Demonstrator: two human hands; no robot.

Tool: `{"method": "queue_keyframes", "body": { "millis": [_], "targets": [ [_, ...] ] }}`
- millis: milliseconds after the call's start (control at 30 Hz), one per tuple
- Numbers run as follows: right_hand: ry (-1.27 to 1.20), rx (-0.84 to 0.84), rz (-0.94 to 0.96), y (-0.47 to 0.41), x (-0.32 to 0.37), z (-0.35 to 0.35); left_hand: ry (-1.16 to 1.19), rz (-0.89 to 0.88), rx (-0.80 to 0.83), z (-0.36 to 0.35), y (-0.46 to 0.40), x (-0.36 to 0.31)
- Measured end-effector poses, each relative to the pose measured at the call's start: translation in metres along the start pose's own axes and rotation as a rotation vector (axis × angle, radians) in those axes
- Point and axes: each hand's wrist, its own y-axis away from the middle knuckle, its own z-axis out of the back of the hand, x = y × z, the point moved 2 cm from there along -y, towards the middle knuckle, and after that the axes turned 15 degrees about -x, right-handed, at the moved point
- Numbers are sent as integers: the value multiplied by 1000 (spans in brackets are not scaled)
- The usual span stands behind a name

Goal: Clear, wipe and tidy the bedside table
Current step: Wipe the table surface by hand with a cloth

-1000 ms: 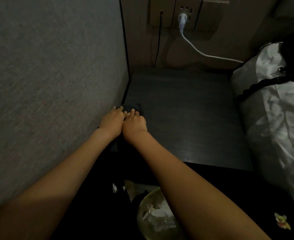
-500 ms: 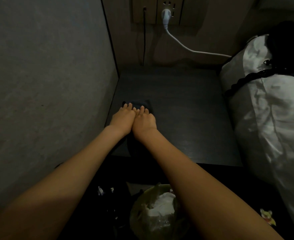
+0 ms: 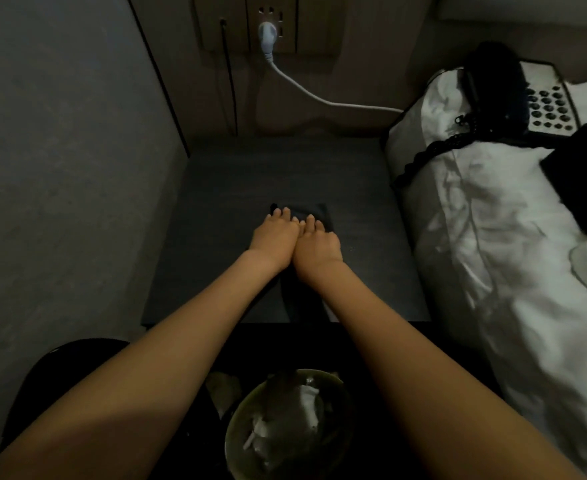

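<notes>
Both my hands are flat on the dark cloth [image 3: 314,213], side by side and touching: left hand [image 3: 274,239] and right hand [image 3: 318,244], fingers straight and pressing down, not gripping. The cloth sits around the middle of the bedside table [image 3: 215,220]. Right of the table is the bed [image 3: 492,237] with a phone [image 3: 541,98] on it. Below the table's front edge there's a bin [image 3: 285,424] with tissues in it.

My left hand [image 3: 274,237] and right hand [image 3: 318,244] press side by side, fingers flat, on a dark cloth [image 3: 314,213] on the bedside table [image 3: 215,209]; a bin [image 3: 286,427] sits below my forearms.
</notes>
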Motion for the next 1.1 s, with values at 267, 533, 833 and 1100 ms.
{"method": "queue_keyframes", "body": {
  "millis": [267,533,833,1100],
  "targets": [
    [13,26,-114,16,-70,-5,20,-106,10,-8,-24,-70],
    [22,36,-192,25,-117,-6,22,-196,41,-13,-42,-117],
    [-19,41,-235,22,-145,-8,80,-223,54,-14,-54,-141],
    [-104,65,-221,5,-157,-17,-17,-204,75,-13,-66,-145]
  ]
}}
